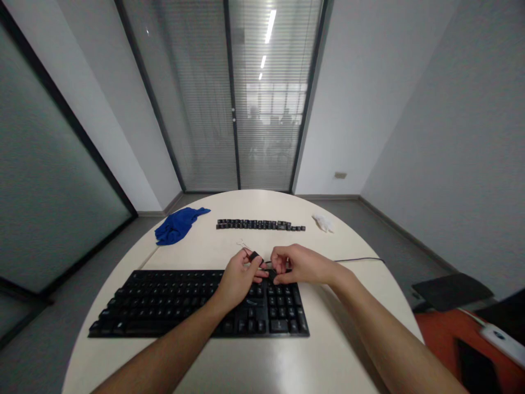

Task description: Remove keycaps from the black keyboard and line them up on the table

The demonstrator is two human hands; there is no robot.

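A black keyboard [164, 306] lies across the near part of the table. My left hand [238, 279] hovers over its upper right area, closed around a keycap puller [255, 256] with a dark handle and thin wire prongs that point away from me. Close beside it, my right hand [293, 264] is at the keyboard's top right corner, thumb and fingers curled together by the keys. Whatever those fingers may grip is hidden or too small to tell. Farther back, loose black keycaps [254, 224] stand lined up in two rows.
On the round white table [188, 361] a blue cloth [178, 225] lies back left, and a crumpled white wad [323, 222] back right. A black cable [356, 259] runs right from behind my right hand. Beyond the right edge are an orange surface [438, 339] and a power strip [502, 339].
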